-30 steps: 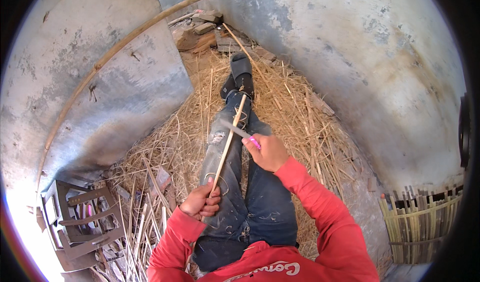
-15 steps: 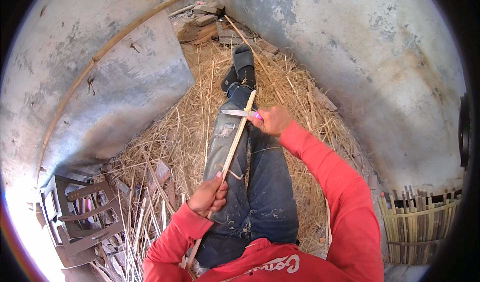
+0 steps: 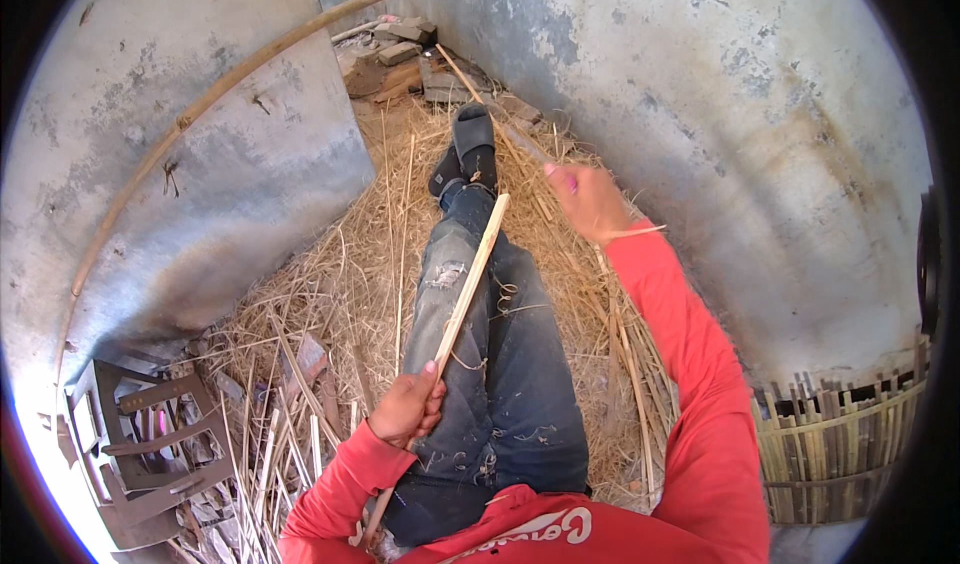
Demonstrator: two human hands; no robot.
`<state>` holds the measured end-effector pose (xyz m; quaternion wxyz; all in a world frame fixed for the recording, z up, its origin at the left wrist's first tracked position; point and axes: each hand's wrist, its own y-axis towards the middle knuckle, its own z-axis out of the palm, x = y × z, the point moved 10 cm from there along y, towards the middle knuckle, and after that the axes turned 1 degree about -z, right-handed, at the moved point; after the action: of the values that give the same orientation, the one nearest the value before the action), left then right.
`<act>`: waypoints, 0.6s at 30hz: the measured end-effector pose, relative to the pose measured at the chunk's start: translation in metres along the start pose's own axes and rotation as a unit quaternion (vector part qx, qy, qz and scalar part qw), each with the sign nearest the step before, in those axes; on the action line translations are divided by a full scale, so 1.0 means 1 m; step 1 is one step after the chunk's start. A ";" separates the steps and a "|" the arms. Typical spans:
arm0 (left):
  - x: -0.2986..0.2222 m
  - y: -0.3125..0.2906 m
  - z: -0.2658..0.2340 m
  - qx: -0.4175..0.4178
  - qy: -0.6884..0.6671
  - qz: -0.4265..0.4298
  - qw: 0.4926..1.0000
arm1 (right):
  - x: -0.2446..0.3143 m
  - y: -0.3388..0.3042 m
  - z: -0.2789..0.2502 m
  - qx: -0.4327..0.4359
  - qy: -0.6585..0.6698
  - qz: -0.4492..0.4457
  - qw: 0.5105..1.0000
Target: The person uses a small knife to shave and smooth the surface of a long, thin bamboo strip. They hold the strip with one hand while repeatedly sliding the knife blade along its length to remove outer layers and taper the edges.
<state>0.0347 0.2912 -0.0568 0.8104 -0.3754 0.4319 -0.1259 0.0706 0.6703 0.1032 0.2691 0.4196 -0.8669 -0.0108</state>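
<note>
My left hand (image 3: 406, 407) is closed around a long pale bamboo strip (image 3: 468, 289), which slants over my legs from my left hip toward my shins. Its far end is free. Off to the right of that end, my right hand (image 3: 588, 202) grips a knife by its purple handle (image 3: 571, 182). The knife blade (image 3: 535, 149) points up and to the left, a little blurred, apart from the strip. A thin shaving (image 3: 636, 231) lies across my right wrist. Curled shavings (image 3: 470, 364) rest on my jeans (image 3: 540, 384).
Straw-like shavings (image 3: 330, 294) cover the floor around my legs. A brown frame-like object (image 3: 165, 444) stands at left, beside loose strips. A slatted bamboo basket (image 3: 840, 444) is at right. A bamboo pole (image 3: 215, 89) arcs before the wall; bricks (image 3: 400, 52) lie beyond my feet.
My right hand and the knife have come off the strip, moving right and slightly away from me. The left hand keeps its hold. The view has shifted slightly.
</note>
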 end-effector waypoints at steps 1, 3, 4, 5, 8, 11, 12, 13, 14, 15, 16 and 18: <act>0.002 0.000 0.002 -0.002 0.005 0.001 1.000 | 0.016 -0.018 0.011 0.021 0.024 -0.022 0.999; -0.001 0.000 0.000 -0.014 0.020 0.013 1.000 | 0.061 -0.057 0.035 0.087 0.000 -0.087 0.992; -0.003 0.001 0.000 -0.018 0.028 0.020 0.999 | 0.067 -0.075 0.052 0.089 0.011 -0.119 0.989; -0.003 0.002 0.001 -0.018 0.036 0.025 0.999 | 0.068 -0.087 0.066 0.092 0.019 -0.147 0.985; 0.002 0.001 0.001 -0.028 0.041 0.033 0.998 | 0.069 -0.089 0.078 0.049 -0.035 -0.156 0.986; -0.001 0.001 0.003 -0.036 0.047 0.046 0.997 | 0.055 -0.076 0.079 -0.011 -0.075 -0.209 0.975; -0.004 0.003 0.005 -0.036 0.052 0.052 0.997 | 0.045 -0.069 0.088 -0.011 -0.079 -0.233 0.969; -0.006 0.003 0.001 -0.045 0.056 0.060 0.996 | 0.048 -0.062 0.091 0.007 -0.092 -0.237 0.967; -0.008 0.003 -0.004 -0.054 0.060 0.068 0.994 | 0.050 -0.053 0.094 0.025 -0.104 -0.242 0.964; -0.010 0.007 0.001 -0.052 0.067 0.076 0.994 | -0.004 -0.022 0.090 -0.001 -0.093 -0.125 0.988; 0.000 0.005 0.001 -0.055 0.091 0.068 0.992 | -0.072 0.004 0.076 -0.030 -0.081 -0.004 0.996; 0.022 -0.010 -0.018 -0.072 0.142 0.062 0.985 | -0.179 0.021 -0.017 -0.094 0.015 0.150 0.984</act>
<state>0.0352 0.2636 -0.0691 0.7178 -0.3834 0.5730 -0.0966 0.1541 0.8187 0.0411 0.3187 0.2576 -0.9111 -0.0453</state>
